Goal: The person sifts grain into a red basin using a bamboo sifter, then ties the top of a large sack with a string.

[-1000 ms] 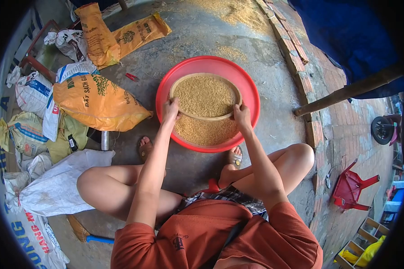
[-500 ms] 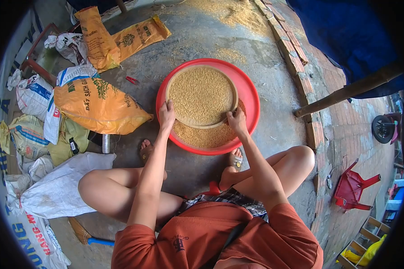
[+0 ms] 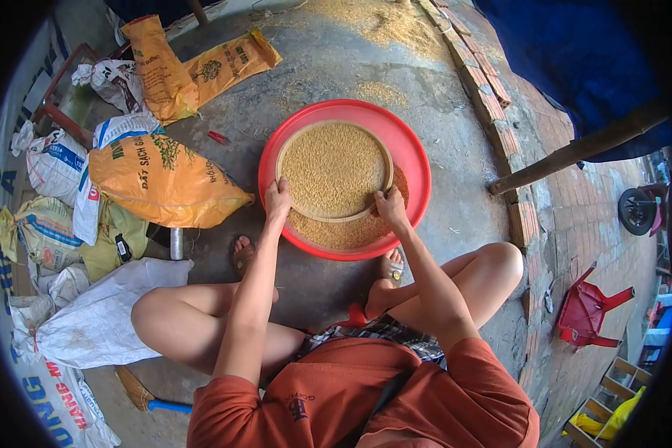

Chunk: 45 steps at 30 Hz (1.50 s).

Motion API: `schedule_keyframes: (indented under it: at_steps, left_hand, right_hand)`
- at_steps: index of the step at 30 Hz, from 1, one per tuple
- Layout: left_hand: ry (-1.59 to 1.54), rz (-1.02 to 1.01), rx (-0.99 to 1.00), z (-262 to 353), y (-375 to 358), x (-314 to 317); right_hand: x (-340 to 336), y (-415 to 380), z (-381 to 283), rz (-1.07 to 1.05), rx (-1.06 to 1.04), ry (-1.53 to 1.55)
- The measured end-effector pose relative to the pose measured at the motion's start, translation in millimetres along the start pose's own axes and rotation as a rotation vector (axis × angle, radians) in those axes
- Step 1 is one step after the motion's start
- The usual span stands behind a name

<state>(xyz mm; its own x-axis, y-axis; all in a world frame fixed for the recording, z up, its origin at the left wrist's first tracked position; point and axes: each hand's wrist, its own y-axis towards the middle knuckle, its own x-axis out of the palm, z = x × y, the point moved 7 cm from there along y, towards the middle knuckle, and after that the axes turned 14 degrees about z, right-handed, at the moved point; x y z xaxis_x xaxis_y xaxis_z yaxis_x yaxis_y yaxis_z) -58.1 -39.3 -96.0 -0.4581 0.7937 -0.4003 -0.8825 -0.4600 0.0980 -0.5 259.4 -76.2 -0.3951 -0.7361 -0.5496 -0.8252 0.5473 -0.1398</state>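
My left hand (image 3: 278, 200) is closed around the left rim of a round, shallow sieve (image 3: 328, 219). On the right, my right hand (image 3: 391, 206) grips the same rim, thumb near the top edge. Pale golden grain (image 3: 334, 166) covers the sieve's bottom. Beneath it is a wide red plastic basin (image 3: 420, 153), which the sieve overlaps in this view. More grain (image 3: 343, 236) lies in the basin, showing along the near side, with a darker reddish patch at the right. The sieve hides the rest of the basin's contents.
Orange sacks (image 3: 168, 179) and a white sack (image 3: 112, 313) lie to the left. Red-handled pliers (image 3: 218, 138) sit on the concrete floor. Spilled grain (image 3: 388, 26) is spread farther ahead. At right are a brick edge (image 3: 493, 108), a wooden pole (image 3: 575, 153) and an overturned red stool (image 3: 586, 310).
The sieve has shifted a little toward me and slightly left, both hands moving with it. The basin stays in nearly the same place.
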Motion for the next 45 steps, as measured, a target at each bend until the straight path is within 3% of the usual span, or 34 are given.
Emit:
schedule_keyframes:
  at_steps: [3, 6, 12, 18, 27, 31, 34, 36, 40, 43, 45]
  left_hand:
    - [0.064, -0.039, -0.136, -16.8, -2.4, 2.8]
    - [0.032, -0.111, -0.285, 10.5, -16.1, -5.2]
    - [-0.149, 0.126, -0.169, 3.6, -2.5, 2.8]
    - [0.058, 0.137, -0.032, 34.3, -15.4, -12.4]
    - [0.024, 0.047, -0.071, 11.3, -7.2, -2.4]
    - [-0.069, 0.047, -0.027, 26.6, -5.9, -5.6]
    - [-0.131, 0.025, -0.131, 31.0, -7.0, -6.5]
    - [-0.098, 0.003, -0.333, 22.9, -6.8, -6.5]
    - [-0.167, -0.060, -0.302, 23.4, -9.2, 1.9]
    - [0.200, -0.016, 0.000, 28.7, -8.1, 1.1]
    - [0.250, -0.023, 0.035, 27.3, -9.9, 1.4]
  right_hand:
    - [6.6, 3.6, 8.2, 0.009, -0.105, -0.087]
    - [-10.0, -9.1, -18.8, 0.085, -0.226, -0.213]
    - [-12.6, -9.1, -20.2, 0.137, -0.221, -0.073]
    - [-13.3, -9.6, -14.1, 0.092, -0.234, -0.113]
    - [-22.0, -5.3, -17.4, 0.162, -0.118, -0.089]
    - [-30.4, -2.0, -29.3, 0.221, -0.178, -0.036]
    - [-28.6, -0.2, -27.6, 0.238, -0.210, -0.045]
    - [-29.4, -1.9, -27.3, 0.293, -0.237, -0.039]
    - [-27.5, -2.5, -22.6, 0.294, -0.191, -0.061]
    - [-29.2, -2.0, -23.0, 0.315, -0.202, -0.053]
    - [-27.6, -0.7, -19.9, 0.307, -0.205, -0.077]
